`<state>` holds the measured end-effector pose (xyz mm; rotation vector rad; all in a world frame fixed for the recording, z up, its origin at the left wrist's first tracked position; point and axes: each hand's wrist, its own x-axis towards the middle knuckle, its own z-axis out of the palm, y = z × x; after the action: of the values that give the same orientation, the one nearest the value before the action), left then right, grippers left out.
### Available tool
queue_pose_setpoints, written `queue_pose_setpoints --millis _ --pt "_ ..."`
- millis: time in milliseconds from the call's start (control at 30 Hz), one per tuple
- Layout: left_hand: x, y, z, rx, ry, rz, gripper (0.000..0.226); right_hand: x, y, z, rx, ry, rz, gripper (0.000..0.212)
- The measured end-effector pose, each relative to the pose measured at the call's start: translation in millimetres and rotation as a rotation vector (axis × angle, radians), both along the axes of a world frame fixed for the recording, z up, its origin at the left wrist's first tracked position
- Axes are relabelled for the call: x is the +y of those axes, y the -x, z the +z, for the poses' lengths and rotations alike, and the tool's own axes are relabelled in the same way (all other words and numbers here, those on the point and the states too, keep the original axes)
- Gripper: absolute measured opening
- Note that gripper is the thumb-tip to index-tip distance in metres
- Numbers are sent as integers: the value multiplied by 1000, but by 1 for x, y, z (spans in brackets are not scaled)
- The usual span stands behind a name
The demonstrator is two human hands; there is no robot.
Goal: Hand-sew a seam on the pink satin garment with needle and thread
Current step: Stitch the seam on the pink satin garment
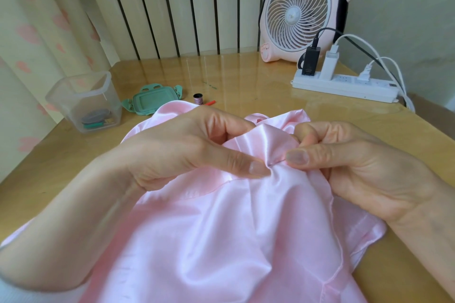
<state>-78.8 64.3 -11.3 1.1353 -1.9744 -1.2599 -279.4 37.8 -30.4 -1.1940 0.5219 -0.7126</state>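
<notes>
The pink satin garment [221, 229] lies bunched on the wooden table [246, 76] in front of me. My left hand [187, 147] pinches a raised fold of the satin between thumb and fingers. My right hand [349, 162] pinches the same fold from the right, its thumb tip almost meeting the left thumb. A short glint at the fold between the two thumbs may be the needle [273, 163]; most of it is hidden. A pink thread [338, 241] trails down from the right hand over the cloth.
A small spool of thread [197, 99] and a red-handled tool [209, 103] lie beyond the garment. A clear plastic box [86, 101] and its green lid [154, 101] sit at the left. A pink fan [305, 10] and a power strip [344, 85] stand at the back right.
</notes>
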Motion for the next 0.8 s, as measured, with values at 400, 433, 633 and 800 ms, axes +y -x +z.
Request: queue_pose_setpoints --millis 400,433,633,800 --pt "-3 -5 -5 -24 22 5 7 -1 5 1 0 -25 18 31" --pt "-2 -5 -5 -16 13 8 7 0 5 2 2 -28 24 30" --pt "0 -8 -10 26 -66 133 38 4 1 9 2 -35 8 32" --pt "-1 -8 -9 21 -66 123 35 4 0 6 39 -38 1 21"
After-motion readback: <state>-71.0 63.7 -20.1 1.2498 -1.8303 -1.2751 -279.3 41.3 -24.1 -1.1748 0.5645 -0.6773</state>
